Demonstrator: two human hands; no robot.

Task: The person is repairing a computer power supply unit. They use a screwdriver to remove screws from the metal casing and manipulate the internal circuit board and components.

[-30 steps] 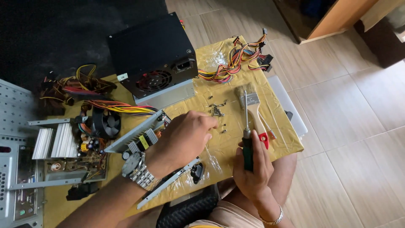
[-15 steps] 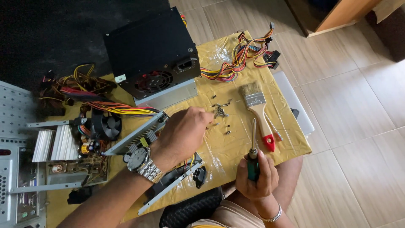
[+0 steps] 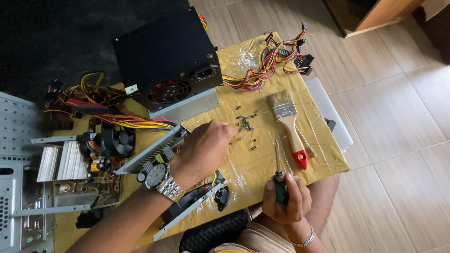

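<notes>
Since a second ago my right hand [image 3: 287, 199] has drawn the screwdriver [image 3: 279, 175] back toward my lap, fist closed around its green handle. My left hand [image 3: 204, 150], fingers curled, reaches the loose screws [image 3: 244, 124] on the yellow sheet [image 3: 262, 164]; whether it pinches one I cannot tell. Beside lies the paintbrush [image 3: 289, 126].

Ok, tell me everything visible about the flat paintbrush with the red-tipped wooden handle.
The flat paintbrush with pale bristles, metal ferrule and red-tipped wooden handle lies flat on the yellow plastic-wrapped board, bristles pointing away from the person, red end toward them. The bristles look splayed and worn. A thin metal tool lies right beside its handle; whether they touch cannot be told. Neither hand touches it: the right hand grips a green-handled screwdriver just to its left, and the left hand reaches toward the small loose screws.
</notes>
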